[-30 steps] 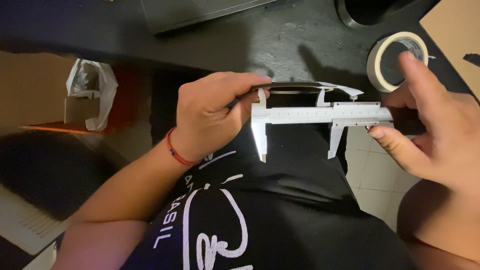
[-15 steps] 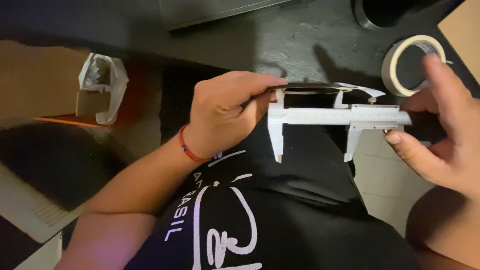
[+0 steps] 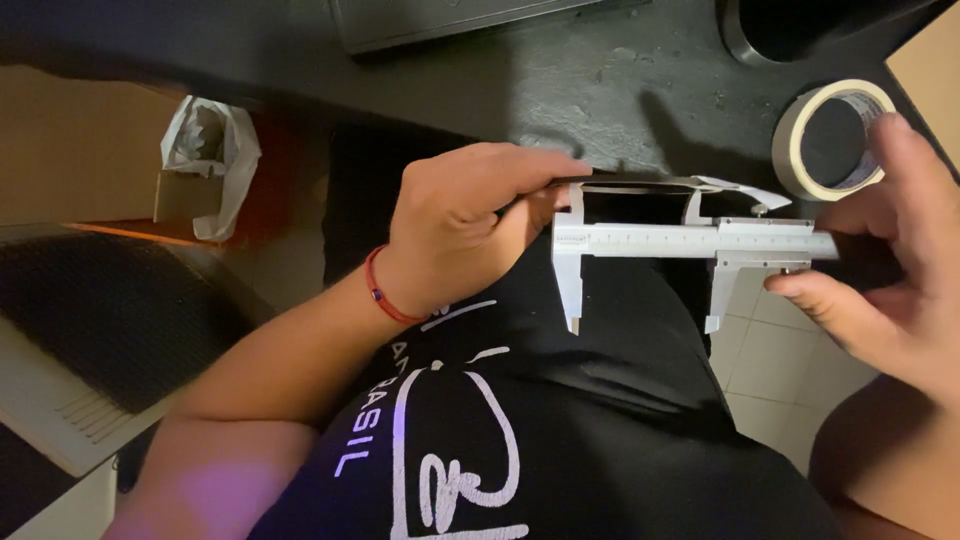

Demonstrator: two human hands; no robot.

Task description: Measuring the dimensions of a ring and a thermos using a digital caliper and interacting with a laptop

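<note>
Left hand: fingers curled, pinching the fixed end of a steel vernier caliper. Right hand: thumb and fingers gripping the caliper's sliding end. Caliper held level at the dark table edge, its long jaws apart, pointing down. Roll of cream masking tape on the table, near the right hand.

At frame centre, the left hand and right hand hold a steel caliper across a thin dark strip, a tape roll sitting upper right on the tabletop.
</note>
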